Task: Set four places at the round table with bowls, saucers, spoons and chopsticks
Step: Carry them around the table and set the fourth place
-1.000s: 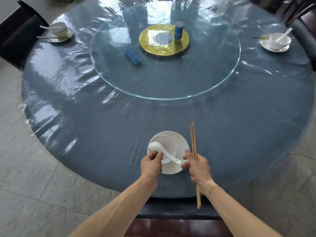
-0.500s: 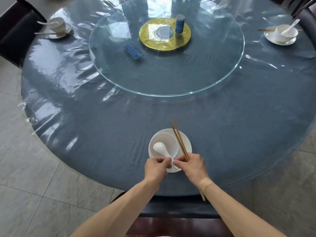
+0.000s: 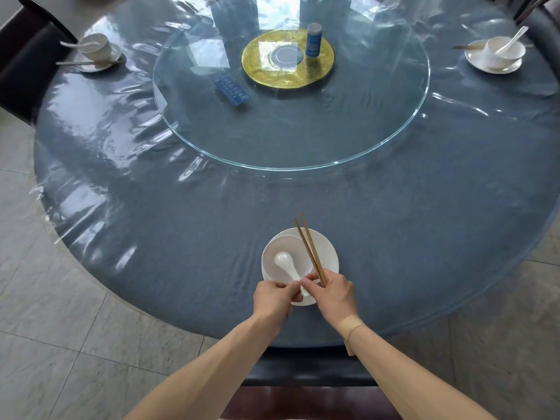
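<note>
Round surface [image 3: 188, 237], near edge: saucer [image 3: 328, 253] carrying bowl [image 3: 272, 259], spoon [image 3: 286, 263] inside. Right hand [image 3: 333, 294] grip clenched around chopsticks [image 3: 309, 248], slanting over the bowl. Left hand [image 3: 274, 298] grip pinches the spoon handle, fingertips meeting the right's.

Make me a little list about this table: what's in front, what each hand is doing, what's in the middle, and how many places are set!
near place: white bowl on a saucer, white spoon lying in the bowl
left hand: fingertips at the spoon's handle end, by the saucer's near rim
right hand: grips a pair of chopsticks, tips slanting over the bowl
far left place: cup-like bowl, spoon, saucer, chopsticks
far right place: bowl, spoon, saucer, chopsticks
middle: glass turntable, gold disc, blue canister, flat blue packet
places visible: three
</note>
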The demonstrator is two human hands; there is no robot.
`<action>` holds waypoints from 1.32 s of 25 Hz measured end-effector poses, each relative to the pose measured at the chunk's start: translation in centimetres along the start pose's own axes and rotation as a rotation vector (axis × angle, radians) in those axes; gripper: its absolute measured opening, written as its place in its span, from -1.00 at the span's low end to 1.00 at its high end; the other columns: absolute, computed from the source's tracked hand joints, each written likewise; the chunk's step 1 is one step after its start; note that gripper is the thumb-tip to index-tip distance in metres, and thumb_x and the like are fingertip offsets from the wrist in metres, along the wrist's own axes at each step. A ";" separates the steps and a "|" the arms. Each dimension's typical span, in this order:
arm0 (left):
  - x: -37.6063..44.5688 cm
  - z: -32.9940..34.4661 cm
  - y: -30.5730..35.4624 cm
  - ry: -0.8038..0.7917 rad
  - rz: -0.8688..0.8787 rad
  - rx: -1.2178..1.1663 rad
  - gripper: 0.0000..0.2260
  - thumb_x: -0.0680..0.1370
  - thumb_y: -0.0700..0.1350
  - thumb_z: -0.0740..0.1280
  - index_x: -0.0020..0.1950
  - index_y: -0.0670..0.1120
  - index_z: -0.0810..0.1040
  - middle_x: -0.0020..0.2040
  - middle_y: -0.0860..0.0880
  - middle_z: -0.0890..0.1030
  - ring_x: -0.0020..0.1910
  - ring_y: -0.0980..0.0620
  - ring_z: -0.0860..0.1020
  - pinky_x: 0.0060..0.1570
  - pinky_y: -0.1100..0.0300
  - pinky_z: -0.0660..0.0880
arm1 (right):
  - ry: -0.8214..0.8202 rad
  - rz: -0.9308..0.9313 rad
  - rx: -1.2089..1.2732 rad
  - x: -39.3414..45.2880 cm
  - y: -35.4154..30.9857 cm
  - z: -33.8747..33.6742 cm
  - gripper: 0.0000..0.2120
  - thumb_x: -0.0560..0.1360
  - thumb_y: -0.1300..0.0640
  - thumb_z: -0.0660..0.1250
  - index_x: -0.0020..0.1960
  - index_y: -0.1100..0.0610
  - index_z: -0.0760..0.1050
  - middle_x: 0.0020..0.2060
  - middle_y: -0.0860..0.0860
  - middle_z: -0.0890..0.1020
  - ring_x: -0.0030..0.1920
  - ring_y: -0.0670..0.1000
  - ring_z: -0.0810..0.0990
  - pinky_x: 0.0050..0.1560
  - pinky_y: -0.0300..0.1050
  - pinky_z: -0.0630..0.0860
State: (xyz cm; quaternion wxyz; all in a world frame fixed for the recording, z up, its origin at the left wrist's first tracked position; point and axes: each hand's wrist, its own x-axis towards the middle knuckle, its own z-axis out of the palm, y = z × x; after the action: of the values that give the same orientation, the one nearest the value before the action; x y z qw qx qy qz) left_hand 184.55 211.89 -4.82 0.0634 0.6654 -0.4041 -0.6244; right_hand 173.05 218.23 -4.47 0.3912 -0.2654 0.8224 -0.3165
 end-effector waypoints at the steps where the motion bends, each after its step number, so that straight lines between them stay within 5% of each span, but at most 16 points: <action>1: -0.1 0.0 0.0 0.000 -0.013 -0.013 -0.81 0.52 -0.10 0.44 -0.22 -0.20 0.70 -0.28 -0.11 0.72 -0.56 0.09 0.39 -0.55 0.27 0.33 | 0.007 0.006 0.000 0.0 0.1 0.0 -0.82 0.50 -0.07 0.39 -0.22 -0.02 0.60 -0.35 -0.10 0.64 -0.28 -0.08 0.60 -0.27 -0.22 0.51; 6: -0.5 -0.1 0.1 -0.008 -0.018 -0.065 -0.80 0.54 -0.12 0.39 -0.19 -0.22 0.67 -0.34 -0.08 0.67 -0.58 0.07 0.34 -0.55 0.30 0.26 | 0.090 0.081 0.043 0.0 1.0 -1.8 -0.64 0.60 -0.09 0.21 -0.24 0.06 0.59 -0.39 -0.05 0.61 -0.29 0.01 0.58 -0.26 -0.11 0.46; 10: -1.3 -0.7 -1.8 -0.014 0.062 0.110 -0.71 0.52 -0.03 0.33 -0.40 -0.06 0.56 -0.53 0.10 0.48 -0.54 0.08 0.33 -0.50 0.28 0.24 | 0.038 0.241 0.358 0.1 1.3 -3.4 -0.58 0.61 -0.12 0.20 -0.30 0.13 0.44 -0.49 -0.03 0.46 -0.50 -0.07 0.37 -0.48 -0.19 0.33; 12: -1.9 -0.5 -3.3 -0.189 0.191 0.316 -0.73 0.51 0.05 0.35 -0.37 0.02 0.60 -0.49 0.16 0.52 -0.46 0.15 0.41 -0.42 0.27 0.34 | -0.011 0.277 0.463 0.1 0.9 -3.5 -0.59 0.61 -0.14 0.20 -0.25 0.14 0.43 -0.48 -0.02 0.45 -0.54 -0.09 0.33 -0.55 -0.21 0.33; 14: -2.3 0.3 -4.1 -0.396 0.285 0.487 -0.81 0.52 0.13 0.36 -0.12 0.08 0.70 -0.35 0.25 0.61 -0.35 0.32 0.51 -0.26 0.37 0.42 | -0.049 0.280 0.508 0.2 0.6 -3.3 -0.59 0.61 -0.14 0.21 -0.22 0.16 0.45 -0.46 0.01 0.46 -0.52 -0.08 0.36 -0.51 -0.19 0.37; 17: -2.1 1.7 -4.5 -0.512 0.364 0.521 -0.82 0.54 0.13 0.35 0.01 0.09 0.68 -0.28 0.31 0.61 -0.28 0.40 0.51 -0.21 0.43 0.40 | -0.080 0.277 0.563 0.7 0.2 -2.6 -0.59 0.61 -0.14 0.21 -0.20 0.18 0.48 -0.45 0.02 0.48 -0.49 -0.06 0.39 -0.46 -0.16 0.43; 21: -1.4 2.4 -5.1 -0.498 0.332 0.406 -0.83 0.54 0.07 0.39 -0.26 0.19 0.63 -0.43 0.25 0.54 -0.42 0.30 0.43 -0.34 0.44 0.36 | -0.100 0.262 0.574 1.2 0.4 -1.6 -0.59 0.60 -0.14 0.22 -0.20 0.17 0.51 -0.44 0.01 0.48 -0.45 -0.05 0.41 -0.40 -0.14 0.48; 27: -0.4 2.1 -5.9 -0.426 0.287 0.404 -0.84 0.55 0.03 0.39 -0.24 0.12 0.61 -0.46 0.28 0.55 -0.44 0.34 0.46 -0.37 0.51 0.35 | -0.170 0.210 0.316 0.7 2.4 -2.0 -0.72 0.59 -0.06 0.27 -0.06 0.12 0.63 -0.29 0.03 0.66 -0.22 0.03 0.62 -0.08 -0.04 0.59; 33: 0.3 2.3 -5.7 -0.385 0.266 0.422 -0.86 0.58 0.01 0.36 -0.16 0.07 0.65 -0.50 0.27 0.53 -0.49 0.33 0.43 -0.37 0.40 0.33 | -0.280 0.239 0.231 -1.7 5.5 -2.8 -0.86 0.57 0.12 0.33 -0.01 0.02 0.67 -0.17 0.01 0.74 -0.22 -0.09 0.61 -0.25 -0.18 0.53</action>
State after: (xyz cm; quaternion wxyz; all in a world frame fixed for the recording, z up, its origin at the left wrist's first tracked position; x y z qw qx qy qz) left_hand 185.08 216.47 -8.92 -0.0730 0.4747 -0.6129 -0.6275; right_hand 170.70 223.86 -6.33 0.5641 -0.1607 0.7439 -0.3202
